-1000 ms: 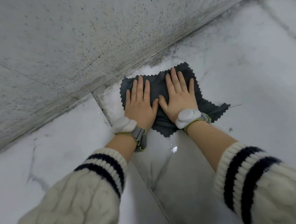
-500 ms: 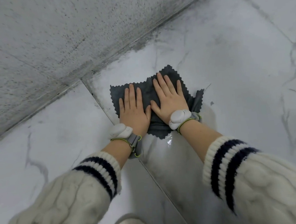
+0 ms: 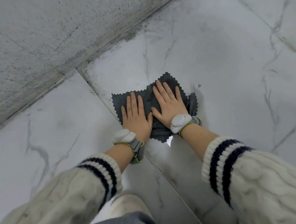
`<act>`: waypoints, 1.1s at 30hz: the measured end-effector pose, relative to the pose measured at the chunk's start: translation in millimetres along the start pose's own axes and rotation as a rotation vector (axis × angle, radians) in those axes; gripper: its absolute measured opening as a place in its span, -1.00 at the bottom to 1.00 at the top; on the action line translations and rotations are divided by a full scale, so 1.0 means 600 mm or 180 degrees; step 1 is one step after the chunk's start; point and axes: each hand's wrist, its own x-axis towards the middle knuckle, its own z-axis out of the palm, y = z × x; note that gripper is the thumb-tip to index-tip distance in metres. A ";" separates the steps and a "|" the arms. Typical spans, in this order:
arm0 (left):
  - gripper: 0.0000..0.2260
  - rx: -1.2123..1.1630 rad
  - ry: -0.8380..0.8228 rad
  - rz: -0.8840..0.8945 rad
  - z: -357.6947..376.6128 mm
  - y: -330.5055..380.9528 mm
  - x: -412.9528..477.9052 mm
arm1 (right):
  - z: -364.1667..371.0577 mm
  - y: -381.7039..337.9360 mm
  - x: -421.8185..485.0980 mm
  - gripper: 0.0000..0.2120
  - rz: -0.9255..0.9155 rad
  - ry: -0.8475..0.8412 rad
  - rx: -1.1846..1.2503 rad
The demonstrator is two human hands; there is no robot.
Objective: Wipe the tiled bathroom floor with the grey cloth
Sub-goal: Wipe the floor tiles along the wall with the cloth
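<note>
cloth (image 3: 148, 101) lying on floor (image 3: 229, 68) across tile joint | left hand (image 3: 136, 119), right hand (image 3: 169, 108) pressing flat, grip open, clasping nothing | risk: bunching right edge is folding under, skipping wet patches

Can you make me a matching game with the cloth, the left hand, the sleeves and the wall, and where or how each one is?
Things:
1. cloth
2. left hand
3. sleeves
4. wall

Descriptions:
A. cream knit with dark stripes
B. speckled grey, beyond the floor
C. dark grey, zigzag edges, under both hands
D. flat, palm down, beside the right hand

Pairs: 1-C, 2-D, 3-A, 4-B
</note>
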 end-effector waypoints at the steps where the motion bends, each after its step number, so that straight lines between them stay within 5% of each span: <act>1: -0.41 0.0014 -0.0016 -0.0002 0.001 0.002 -0.005 | 0.001 0.000 -0.005 -0.35 -0.0001 -0.0001 0.0017; 33: -0.41 0.0173 0.0362 0.0192 -0.011 0.026 0.178 | -0.041 0.086 0.158 -0.39 -0.0223 0.0263 -0.0018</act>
